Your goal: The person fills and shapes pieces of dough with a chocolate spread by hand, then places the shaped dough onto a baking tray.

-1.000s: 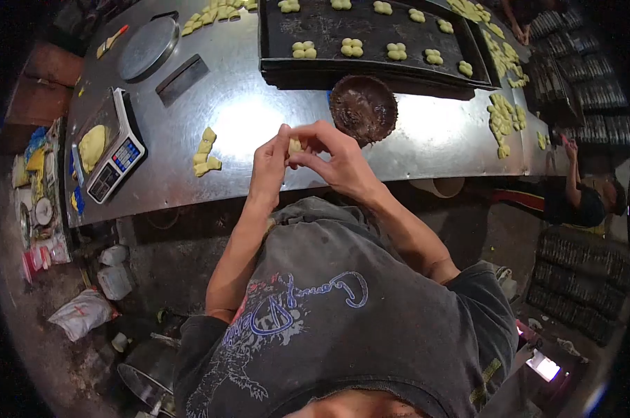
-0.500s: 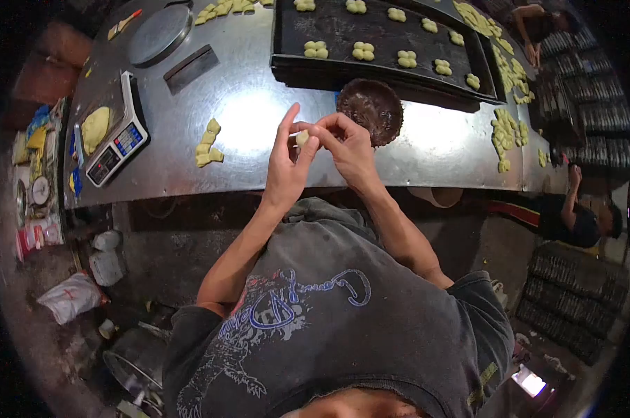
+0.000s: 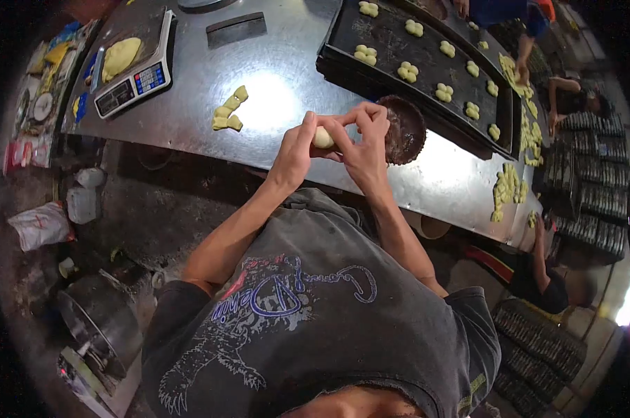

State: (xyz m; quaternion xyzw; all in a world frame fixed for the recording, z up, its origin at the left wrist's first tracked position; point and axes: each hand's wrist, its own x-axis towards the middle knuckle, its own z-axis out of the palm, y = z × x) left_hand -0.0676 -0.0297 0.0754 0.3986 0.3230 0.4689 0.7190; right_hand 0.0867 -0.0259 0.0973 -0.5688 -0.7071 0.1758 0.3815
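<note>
A smooth pale dough ball [image 3: 323,138] sits between my two hands, above the front edge of the metal table. My left hand [image 3: 293,152] is closed around its left side, thumb up. My right hand [image 3: 368,148] pinches it from the right, with the fingers bent over; some fingertips are hidden. Just beyond my right hand stands a dark brown bowl [image 3: 414,132] with a wet-looking inside. To the left, cut dough pieces [image 3: 228,115] lie in a short crooked strip on the metal.
A black baking tray [image 3: 391,97] holds several dough clusters. At left a digital scale [image 3: 135,82] bears a dough lump [image 3: 121,58]. A dark flat scraper-like piece [image 3: 236,31] lies behind. More dough pieces [image 3: 508,189] are at right, where other people work.
The view has turned, so the table now slopes down to the right. My hands have closed around the dough ball, which shows more clearly. A person in blue appears behind the tray.
</note>
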